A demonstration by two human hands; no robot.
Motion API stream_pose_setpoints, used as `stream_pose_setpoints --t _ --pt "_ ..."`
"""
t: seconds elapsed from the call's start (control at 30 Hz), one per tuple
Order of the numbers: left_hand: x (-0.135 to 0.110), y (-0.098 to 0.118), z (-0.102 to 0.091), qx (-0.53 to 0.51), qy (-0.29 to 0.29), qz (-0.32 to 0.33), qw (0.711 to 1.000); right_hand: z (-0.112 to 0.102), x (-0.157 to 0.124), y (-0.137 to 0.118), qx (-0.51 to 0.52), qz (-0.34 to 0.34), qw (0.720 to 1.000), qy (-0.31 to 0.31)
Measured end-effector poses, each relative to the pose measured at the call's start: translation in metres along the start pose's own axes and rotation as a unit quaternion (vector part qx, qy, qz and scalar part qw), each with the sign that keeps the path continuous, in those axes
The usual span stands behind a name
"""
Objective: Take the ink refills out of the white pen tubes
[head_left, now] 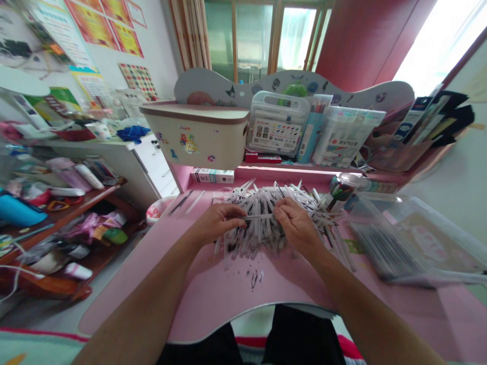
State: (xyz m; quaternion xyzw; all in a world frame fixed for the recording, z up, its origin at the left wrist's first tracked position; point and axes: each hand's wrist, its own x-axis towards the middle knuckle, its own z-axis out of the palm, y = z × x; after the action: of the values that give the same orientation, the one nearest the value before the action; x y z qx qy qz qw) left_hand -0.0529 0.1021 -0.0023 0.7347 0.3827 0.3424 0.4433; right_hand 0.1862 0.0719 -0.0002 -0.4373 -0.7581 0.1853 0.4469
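Note:
My left hand is closed, thumb and fingers pinching one end of a slim whitish pen. The other end sits in the closed fingers of my right hand, so the pen lies level between the two hands. Right beneath and behind it spreads a big heap of similar whitish and translucent pens, some with black parts. Several small dark scraps lie on the pink desk in front of the heap. To the right, a clear plastic box holds a dense row of thin grey sticks.
A pen jar stands right of the heap. On the shelf behind are a cream storage bin, a clear marker case, another marker box and a pen holder. A few loose pens lie at the desk's left.

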Motion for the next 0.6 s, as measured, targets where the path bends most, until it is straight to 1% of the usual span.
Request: stream_pose_setpoints --t 0.07,0.13,0.17,0.2,0.23,0.27,0.33,0.37,0.4,0.47,0.53,0.6 --pt "0.0 0.001 -0.002 -0.028 0.014 0.001 1.0 -0.001 0.0 0.0 0.035 0.01 0.999 0.029" --pt "0.0 0.001 -0.005 -0.077 0.051 -0.002 0.996 -0.001 0.001 -0.005 0.052 0.027 0.997 0.058" --pt "0.0 0.001 -0.006 -0.104 0.075 -0.006 0.992 0.0 0.002 -0.009 0.041 0.025 0.998 0.051" --pt "0.0 0.001 -0.008 -0.131 0.099 -0.011 0.986 0.002 0.002 -0.015 0.015 0.008 1.0 0.021" --pt "0.0 0.001 -0.009 -0.158 0.117 -0.015 0.98 0.006 0.003 -0.022 -0.024 -0.023 0.999 -0.027" --pt "0.0 0.001 -0.01 -0.185 0.13 -0.017 0.974 0.011 0.003 -0.029 -0.071 -0.062 0.992 -0.086" --pt "0.0 0.0 -0.011 -0.23 0.141 -0.021 0.963 0.026 0.004 -0.041 -0.168 -0.135 0.957 -0.192" --pt "0.0 0.0 -0.011 -0.243 0.146 -0.021 0.959 0.036 0.004 -0.046 -0.208 -0.157 0.939 -0.223" --pt "0.0 0.0 -0.01 -0.247 0.151 -0.019 0.957 0.046 0.004 -0.049 -0.239 -0.174 0.924 -0.241" --pt "0.0 0.001 -0.009 -0.238 0.163 -0.017 0.957 0.065 0.006 -0.05 -0.281 -0.191 0.908 -0.247" --pt "0.0 0.001 -0.009 -0.224 0.17 -0.015 0.96 0.081 0.007 -0.049 -0.308 -0.191 0.9 -0.241" --pt "0.0 0.001 -0.009 -0.222 0.176 -0.01 0.959 0.091 0.009 -0.046 -0.324 -0.179 0.898 -0.239"
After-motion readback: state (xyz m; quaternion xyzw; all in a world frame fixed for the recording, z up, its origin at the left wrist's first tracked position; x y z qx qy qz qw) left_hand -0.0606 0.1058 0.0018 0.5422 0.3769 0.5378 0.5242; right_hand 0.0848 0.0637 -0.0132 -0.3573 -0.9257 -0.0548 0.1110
